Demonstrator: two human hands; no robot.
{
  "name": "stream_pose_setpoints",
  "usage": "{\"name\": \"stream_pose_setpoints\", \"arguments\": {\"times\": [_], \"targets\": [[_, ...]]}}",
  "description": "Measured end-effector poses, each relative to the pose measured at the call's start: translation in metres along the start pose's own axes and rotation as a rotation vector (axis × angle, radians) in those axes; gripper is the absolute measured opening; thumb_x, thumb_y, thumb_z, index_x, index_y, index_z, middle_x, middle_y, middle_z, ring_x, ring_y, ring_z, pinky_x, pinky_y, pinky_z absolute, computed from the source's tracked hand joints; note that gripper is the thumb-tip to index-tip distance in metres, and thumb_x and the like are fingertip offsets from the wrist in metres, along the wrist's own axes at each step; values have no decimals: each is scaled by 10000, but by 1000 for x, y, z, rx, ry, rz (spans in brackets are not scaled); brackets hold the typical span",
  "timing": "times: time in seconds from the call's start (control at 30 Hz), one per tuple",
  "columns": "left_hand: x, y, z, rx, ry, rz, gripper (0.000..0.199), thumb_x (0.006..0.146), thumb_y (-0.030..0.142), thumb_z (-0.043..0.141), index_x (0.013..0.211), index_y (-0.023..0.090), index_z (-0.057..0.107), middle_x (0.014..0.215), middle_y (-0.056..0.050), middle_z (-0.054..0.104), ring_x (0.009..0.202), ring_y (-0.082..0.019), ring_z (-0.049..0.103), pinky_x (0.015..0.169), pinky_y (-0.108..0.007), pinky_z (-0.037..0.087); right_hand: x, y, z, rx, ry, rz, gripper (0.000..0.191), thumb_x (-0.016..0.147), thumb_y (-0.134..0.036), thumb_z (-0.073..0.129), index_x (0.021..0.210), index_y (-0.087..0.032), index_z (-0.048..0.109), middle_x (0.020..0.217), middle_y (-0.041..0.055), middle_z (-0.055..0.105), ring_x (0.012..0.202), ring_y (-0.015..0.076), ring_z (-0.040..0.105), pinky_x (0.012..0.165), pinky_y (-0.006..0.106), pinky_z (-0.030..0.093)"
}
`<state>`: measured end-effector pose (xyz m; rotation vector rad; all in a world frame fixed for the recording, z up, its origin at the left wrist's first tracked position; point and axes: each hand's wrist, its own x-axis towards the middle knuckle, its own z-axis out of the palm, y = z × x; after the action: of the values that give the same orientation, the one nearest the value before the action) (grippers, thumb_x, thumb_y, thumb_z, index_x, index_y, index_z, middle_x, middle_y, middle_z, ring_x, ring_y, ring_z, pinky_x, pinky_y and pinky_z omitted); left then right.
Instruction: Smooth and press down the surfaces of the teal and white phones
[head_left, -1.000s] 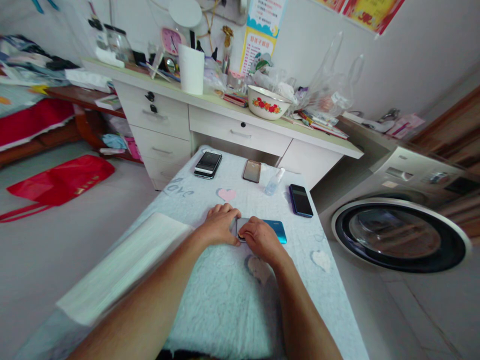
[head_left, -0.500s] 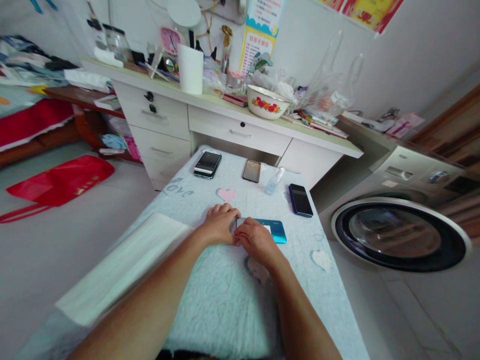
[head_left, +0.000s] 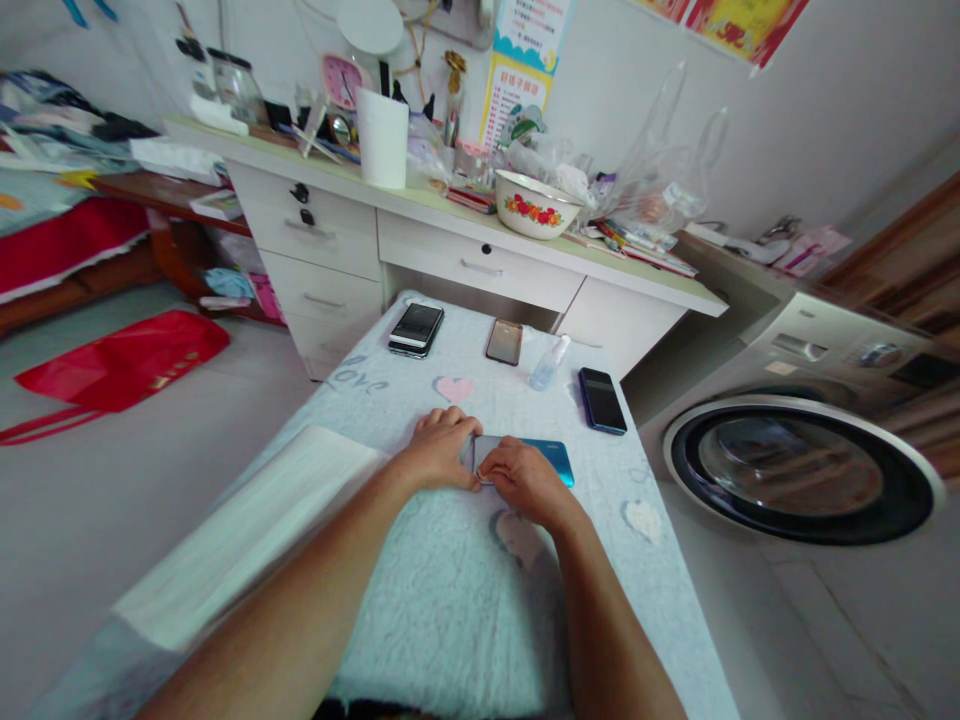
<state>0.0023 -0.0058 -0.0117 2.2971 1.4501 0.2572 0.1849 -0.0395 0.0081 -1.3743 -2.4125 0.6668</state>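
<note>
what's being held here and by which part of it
The left hand holds the blue phone by its left end; the right hand covers its middle, and whether it pinches anything cannot be told.

Straight ahead of the left hand (head_left: 444, 450) and right hand (head_left: 521, 478), I see a bare band of tabletop (head_left: 405, 395) to pass over, bounded at the far end by the stacked phones (head_left: 416, 325), brown case (head_left: 505, 341) and spray bottle (head_left: 550, 362), with gaps between them. The dark phone (head_left: 602, 400) narrows the right edge, while the blue phone (head_left: 556, 462) blocks a low sweep beside the right hand. Nearer, open cloth lies between the forearms, which wall it off sideways.
</note>
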Motion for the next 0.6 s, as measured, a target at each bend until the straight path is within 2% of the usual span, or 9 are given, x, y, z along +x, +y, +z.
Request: {"name": "stream_pose_setpoints", "arguments": {"times": [0.3,0.6], "targets": [[-1,4,-3,0,-10,-16,751,460,509,794,1134,318,523,1190,-30,479,1125,-287,434,944,-399,359,5,-10,9,-84,63,51,165,838,-113,541,846,-195,684,852,14,558,768,114,533,669,202,356],[0,1,0,5,10,-2,707,479,499,772,1118,314,530,1162,-37,482,1098,-286,442,929,-411,368,6,-15,11,-73,45,21,186,830,-91,538,843,-200,687,890,21,565,828,125,540,724,205,378]]}}
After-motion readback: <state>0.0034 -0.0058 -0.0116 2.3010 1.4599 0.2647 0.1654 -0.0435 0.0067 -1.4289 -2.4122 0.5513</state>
